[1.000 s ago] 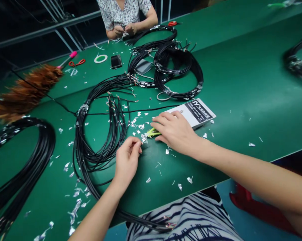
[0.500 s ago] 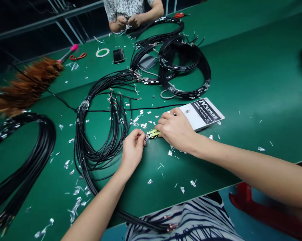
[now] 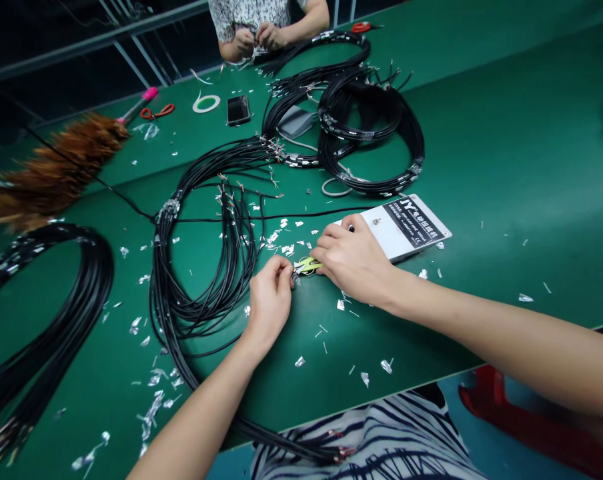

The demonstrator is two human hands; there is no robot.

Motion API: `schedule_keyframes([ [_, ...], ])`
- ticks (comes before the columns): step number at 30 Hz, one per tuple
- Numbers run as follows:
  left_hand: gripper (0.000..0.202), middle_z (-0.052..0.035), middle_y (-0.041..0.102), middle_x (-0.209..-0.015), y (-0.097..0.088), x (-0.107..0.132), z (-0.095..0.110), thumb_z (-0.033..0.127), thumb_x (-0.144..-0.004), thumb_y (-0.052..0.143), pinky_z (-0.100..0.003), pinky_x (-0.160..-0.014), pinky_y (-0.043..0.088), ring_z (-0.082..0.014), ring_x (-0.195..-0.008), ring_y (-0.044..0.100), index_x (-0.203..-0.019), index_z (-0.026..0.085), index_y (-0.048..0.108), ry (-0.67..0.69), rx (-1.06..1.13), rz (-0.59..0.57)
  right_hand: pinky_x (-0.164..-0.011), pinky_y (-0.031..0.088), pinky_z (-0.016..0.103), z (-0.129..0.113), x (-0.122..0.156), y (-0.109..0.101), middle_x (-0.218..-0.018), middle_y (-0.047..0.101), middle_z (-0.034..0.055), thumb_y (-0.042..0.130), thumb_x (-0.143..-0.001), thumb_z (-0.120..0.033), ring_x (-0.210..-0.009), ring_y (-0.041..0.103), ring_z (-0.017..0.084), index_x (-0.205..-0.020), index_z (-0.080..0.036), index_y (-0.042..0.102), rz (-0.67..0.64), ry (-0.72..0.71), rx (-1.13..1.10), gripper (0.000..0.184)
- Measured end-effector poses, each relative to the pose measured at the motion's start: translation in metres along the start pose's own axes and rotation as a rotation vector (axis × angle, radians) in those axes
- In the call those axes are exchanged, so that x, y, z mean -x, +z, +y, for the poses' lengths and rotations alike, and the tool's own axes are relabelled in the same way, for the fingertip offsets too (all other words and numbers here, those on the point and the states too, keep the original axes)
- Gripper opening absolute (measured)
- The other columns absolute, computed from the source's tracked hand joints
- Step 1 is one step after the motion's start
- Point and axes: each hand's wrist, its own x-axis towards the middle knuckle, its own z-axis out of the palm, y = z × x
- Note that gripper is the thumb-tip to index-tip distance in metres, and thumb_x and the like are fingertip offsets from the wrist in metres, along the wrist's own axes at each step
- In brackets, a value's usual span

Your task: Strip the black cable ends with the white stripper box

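In the head view my left hand [image 3: 271, 293] pinches a cable end, and thin pale wires show at its fingertips. My right hand [image 3: 351, 263] is closed round small yellow-green snips [image 3: 309, 265], whose tip meets the wires beside my left fingers. The palm hides the rest of that tool. Under and behind my right hand lies a flat white device [image 3: 399, 230] with a black printed label. Left of my hands, a loop of black cables [image 3: 166, 267] spreads on the table, with stripped ends showing coloured wires.
More coiled black cables [image 3: 411, 147] lie farther back, and another bundle [image 3: 94, 287] is at left. Foil scraps [image 3: 156, 407] litter the green table [image 3: 506, 167]. A feather duster [image 3: 66, 160], red-handled scissors [image 3: 156, 112], tape [image 3: 206, 103] and a phone [image 3: 238, 110] lie beyond. A co-worker's hands [image 3: 256, 39] work opposite.
The view has shifted slightly. Both my hands keep nearly the same place and grip, with the snips still at the wires. The co-worker's hands have moved a little.
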Motion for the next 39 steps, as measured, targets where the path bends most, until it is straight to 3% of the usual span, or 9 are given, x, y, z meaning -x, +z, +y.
schedule_keyframes([
  [10,0.012,0.0030,0.050,-0.058,0.000,-0.001,-0.002,0.025,-0.086,0.048,-0.023,-0.054,0.035,-0.0134,-0.056,0.047,-0.075,0.020,0.052,0.006,-0.014,0.000,-0.080,0.024,0.041,-0.006,0.004,-0.007,-0.092,0.073,0.0083,0.066,-0.087,-0.020,-0.097,0.055,0.026,-0.088,-0.015,0.067,0.028,0.008,0.001,0.006],
  [14,0.013,0.0030,0.051,-0.059,-0.002,0.000,-0.003,0.027,-0.086,0.049,-0.023,-0.054,0.035,-0.0135,-0.056,0.048,-0.075,0.020,0.052,0.007,-0.006,-0.002,-0.087,0.029,0.042,0.006,0.036,-0.019,-0.113,0.072,0.0082,0.063,-0.092,-0.024,-0.108,0.058,0.027,-0.108,-0.016,0.064,0.273,0.080,-0.116,0.019],
  [18,0.014,0.0029,0.051,-0.059,-0.003,0.000,-0.004,0.030,-0.085,0.050,-0.023,-0.053,0.035,-0.0133,-0.056,0.048,-0.075,0.020,0.053,-0.001,0.007,-0.013,-0.087,0.037,0.040,0.011,0.084,-0.018,-0.113,0.073,0.0078,0.059,-0.092,-0.018,-0.106,0.062,0.025,-0.100,-0.019,0.060,0.542,0.301,-0.242,0.008],
  [22,0.015,0.0028,0.052,-0.059,-0.003,-0.001,-0.002,0.032,-0.085,0.051,-0.023,-0.053,0.034,-0.0134,-0.056,0.048,-0.076,0.020,0.055,-0.006,-0.003,0.003,-0.089,0.039,0.041,0.000,0.105,-0.003,-0.120,0.071,0.0077,0.062,-0.091,-0.020,-0.113,0.061,0.027,-0.096,-0.021,0.057,0.507,0.283,-0.305,0.007],
  [30,0.014,0.0031,0.050,-0.058,-0.013,0.003,-0.003,0.032,-0.082,0.054,-0.021,-0.050,0.033,-0.0121,-0.054,0.046,-0.075,0.019,0.055,-0.022,0.008,0.034,-0.088,0.038,0.043,0.001,0.099,0.010,-0.109,0.075,0.0014,0.065,-0.090,-0.016,-0.101,0.064,0.025,-0.094,-0.024,0.056,0.562,0.292,-0.202,0.012],
  [36,0.023,0.0021,0.053,-0.061,-0.031,0.014,0.000,0.040,-0.080,0.056,-0.021,-0.047,0.037,-0.0116,-0.051,0.048,-0.083,0.017,0.058,-0.058,0.059,0.032,-0.092,0.043,0.046,-0.010,0.102,0.006,-0.116,0.072,0.0095,0.062,-0.089,-0.013,-0.113,0.059,0.029,-0.101,-0.021,0.055,0.621,0.257,-0.356,0.016],
  [39,0.021,-0.0007,0.059,-0.067,-0.054,0.010,0.010,0.036,-0.075,0.062,-0.023,-0.051,0.043,-0.0134,-0.057,0.054,-0.082,0.016,0.062,-0.020,-0.012,0.018,-0.091,0.046,0.044,-0.022,0.106,0.006,-0.116,0.072,0.0099,0.060,-0.089,-0.009,-0.111,0.060,0.026,-0.102,-0.021,0.055,0.592,0.187,-0.436,0.017],
])
